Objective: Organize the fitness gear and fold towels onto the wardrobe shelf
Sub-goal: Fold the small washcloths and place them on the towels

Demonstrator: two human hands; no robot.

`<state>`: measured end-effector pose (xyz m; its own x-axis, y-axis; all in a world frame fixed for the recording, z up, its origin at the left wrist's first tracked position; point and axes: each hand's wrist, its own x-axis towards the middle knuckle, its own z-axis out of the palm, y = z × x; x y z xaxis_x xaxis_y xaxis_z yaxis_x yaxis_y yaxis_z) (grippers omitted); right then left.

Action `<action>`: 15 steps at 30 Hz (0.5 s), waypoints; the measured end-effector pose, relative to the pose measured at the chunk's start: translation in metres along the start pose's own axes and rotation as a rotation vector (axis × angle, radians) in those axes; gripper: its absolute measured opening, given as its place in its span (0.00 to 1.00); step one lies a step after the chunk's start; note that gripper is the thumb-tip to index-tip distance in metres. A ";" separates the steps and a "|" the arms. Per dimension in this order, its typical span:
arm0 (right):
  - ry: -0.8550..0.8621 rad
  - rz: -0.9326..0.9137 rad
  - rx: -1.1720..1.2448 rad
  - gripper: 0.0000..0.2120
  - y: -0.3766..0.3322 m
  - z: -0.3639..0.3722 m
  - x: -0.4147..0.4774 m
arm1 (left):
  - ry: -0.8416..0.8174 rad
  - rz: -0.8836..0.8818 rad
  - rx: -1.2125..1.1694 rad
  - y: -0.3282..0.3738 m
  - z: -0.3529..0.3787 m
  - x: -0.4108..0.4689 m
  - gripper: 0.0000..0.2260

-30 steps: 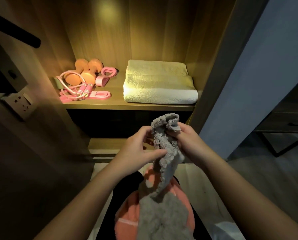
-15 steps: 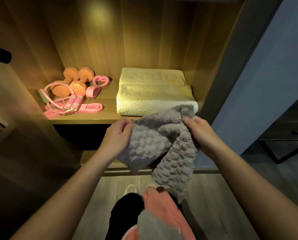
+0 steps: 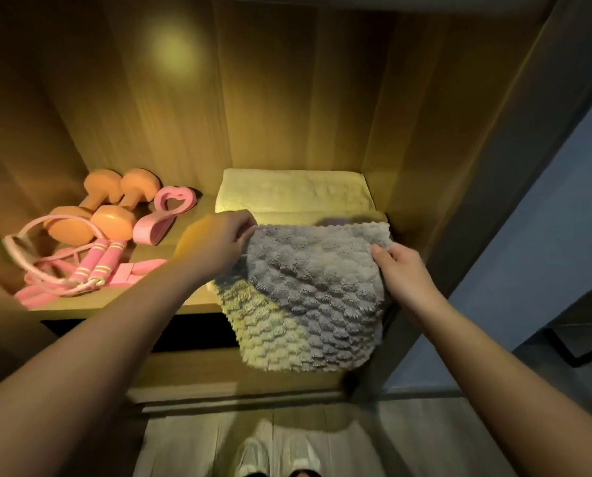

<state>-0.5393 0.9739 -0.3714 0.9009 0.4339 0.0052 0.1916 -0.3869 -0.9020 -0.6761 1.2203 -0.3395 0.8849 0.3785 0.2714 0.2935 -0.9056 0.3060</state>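
Note:
A grey bobbled towel (image 3: 308, 290) is spread over the folded cream towel (image 3: 294, 192) on the wardrobe shelf (image 3: 198, 306), its lower half hanging past the shelf's front edge. My left hand (image 3: 215, 244) pinches its top left corner. My right hand (image 3: 401, 273) grips its right edge, thumb on top. On the shelf's left side lie two orange dumbbells (image 3: 110, 210), a pink heart-shaped grip ring (image 3: 170, 208), a pink skipping rope (image 3: 81, 266) and a pink band (image 3: 133, 271).
The wardrobe's right side panel (image 3: 459, 187) stands close to my right hand. A lower shelf (image 3: 219, 373) sits beneath. A wooden floor and my feet (image 3: 277, 456) show at the bottom. A blue-grey wall (image 3: 542, 235) is at the right.
Both hands lifted the grey towel from in front of my body, spread it out flat, and brought it up onto the cream towel on the shelf. The camera moved closer to the shelf.

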 end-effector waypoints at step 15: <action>0.102 0.070 -0.797 0.15 0.011 0.039 0.114 | 0.054 0.092 0.126 -0.062 0.072 0.088 0.16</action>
<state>-0.4493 1.0510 -0.3978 0.9449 0.3255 0.0341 0.3187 -0.8913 -0.3226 -0.5908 1.2959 -0.4001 0.8906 0.2994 0.3424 0.2583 -0.9525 0.1612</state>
